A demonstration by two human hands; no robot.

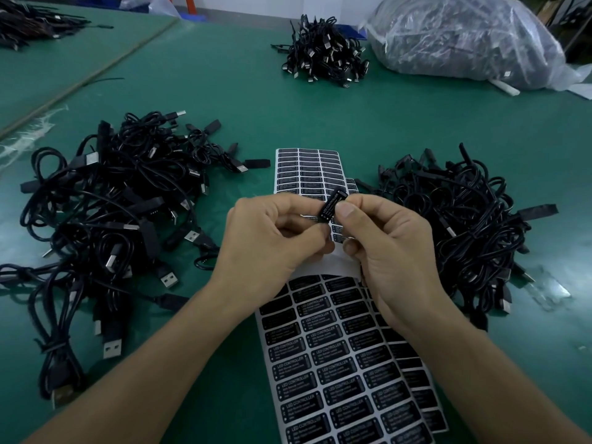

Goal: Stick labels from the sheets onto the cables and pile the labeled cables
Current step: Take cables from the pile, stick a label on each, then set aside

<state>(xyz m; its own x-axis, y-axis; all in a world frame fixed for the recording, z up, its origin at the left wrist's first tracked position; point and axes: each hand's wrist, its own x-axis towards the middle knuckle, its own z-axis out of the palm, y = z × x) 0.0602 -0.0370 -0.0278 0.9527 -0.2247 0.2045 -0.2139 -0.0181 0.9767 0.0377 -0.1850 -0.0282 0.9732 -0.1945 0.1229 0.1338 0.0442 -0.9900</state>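
Observation:
Both hands meet above the label sheets at the table's middle. My left hand [272,232] and my right hand [381,241] together pinch a small black controller piece [331,205] whose "LED CONTROLLER" label faces up. My right thumb presses on its lower end. Its cable is hidden behind my hands. A near label sheet [346,363] of black stickers lies under my wrists, and a second sheet [307,169] lies beyond the hands. A pile of black USB cables [105,203] spreads at the left. Another pile [461,225] sits at the right.
The green table mat [320,116] runs far back. A third cable heap [323,52] sits at the far centre, beside a large clear plastic bag [464,40] of parts at the far right. More cables [28,24] lie at the far left corner.

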